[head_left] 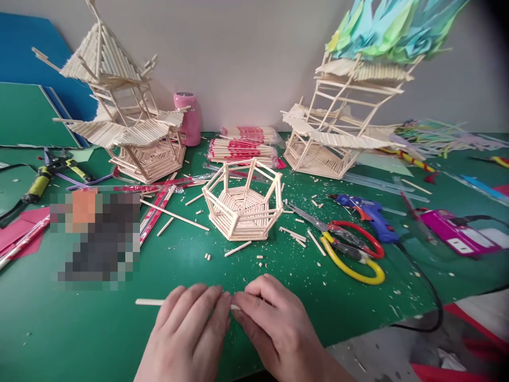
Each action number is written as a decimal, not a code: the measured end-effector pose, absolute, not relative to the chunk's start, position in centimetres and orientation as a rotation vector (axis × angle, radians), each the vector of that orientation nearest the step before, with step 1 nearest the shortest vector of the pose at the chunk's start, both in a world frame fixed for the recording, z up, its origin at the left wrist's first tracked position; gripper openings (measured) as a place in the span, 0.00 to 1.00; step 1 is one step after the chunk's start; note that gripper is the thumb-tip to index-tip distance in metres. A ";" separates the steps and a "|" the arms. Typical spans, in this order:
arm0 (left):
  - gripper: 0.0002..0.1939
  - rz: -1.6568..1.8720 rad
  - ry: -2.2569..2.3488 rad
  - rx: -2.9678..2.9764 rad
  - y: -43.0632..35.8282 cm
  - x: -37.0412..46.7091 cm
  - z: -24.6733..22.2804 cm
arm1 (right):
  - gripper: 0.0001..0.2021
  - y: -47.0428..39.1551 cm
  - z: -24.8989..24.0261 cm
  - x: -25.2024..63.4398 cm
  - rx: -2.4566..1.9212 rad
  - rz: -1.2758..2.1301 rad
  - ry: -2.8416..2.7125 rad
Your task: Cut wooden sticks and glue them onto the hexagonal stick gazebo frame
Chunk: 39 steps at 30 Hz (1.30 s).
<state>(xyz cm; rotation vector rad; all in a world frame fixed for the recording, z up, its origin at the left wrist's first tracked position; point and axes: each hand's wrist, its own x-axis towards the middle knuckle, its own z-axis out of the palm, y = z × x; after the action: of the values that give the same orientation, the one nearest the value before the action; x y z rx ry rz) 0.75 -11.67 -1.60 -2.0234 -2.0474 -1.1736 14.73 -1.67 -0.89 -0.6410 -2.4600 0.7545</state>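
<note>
Close to the table's front edge, my left hand (189,329) is closed around a thin wooden stick (149,302), whose pale end juts out to the left. My right hand (276,323) pinches the same stick near its other end, its fingertips almost touching my left fingers. Most of the stick is hidden under both hands. Beyond them stands a small polygonal frame of wooden sticks (244,204) with a slatted floor and open sides. Short cut stick pieces (238,249) lie around its base.
Two stick pavilions (139,130) (338,132) stand at the back. Bundled sticks (242,151) and a pink bottle (191,119) are between them. At right lie red-and-yellow scissors (352,246), a blue glue gun (368,212) with a trailing cord and a magenta box (457,231). Pliers (43,178) lie at left.
</note>
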 end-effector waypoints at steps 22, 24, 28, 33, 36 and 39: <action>0.11 -0.831 -2.406 -1.846 -8.9 -3.7 -1.2 | 0.10 6.3 -2.2 25.0 -1.347 0.084 -2.013; 0.12 -0.744 -2.412 -1.833 -8.8 -3.8 -1.5 | 0.07 5.4 -1.9 22.9 -1.207 0.197 -2.070; 0.14 -0.593 -2.372 -1.829 -8.4 -3.6 -2.1 | 0.07 3.0 -1.0 16.8 -0.938 0.541 -2.256; 0.15 -0.555 -2.393 -1.791 -8.0 -3.2 -2.5 | 0.09 1.7 -0.6 11.6 -0.810 0.739 -2.496; 0.14 -0.443 -2.380 -1.775 -7.9 -3.0 -2.7 | 0.09 1.9 -0.8 10.3 -0.828 0.767 -2.595; 0.14 -0.354 -2.304 -1.787 -7.8 -2.8 -2.9 | 0.08 2.1 -1.3 9.7 -0.844 0.750 -2.655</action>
<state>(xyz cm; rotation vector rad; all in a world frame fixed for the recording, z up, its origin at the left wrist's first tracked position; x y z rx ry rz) -2.84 -7.84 -2.86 -1.7869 -2.3037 -0.3541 9.74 2.08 -1.25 -0.8437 -2.6545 0.7503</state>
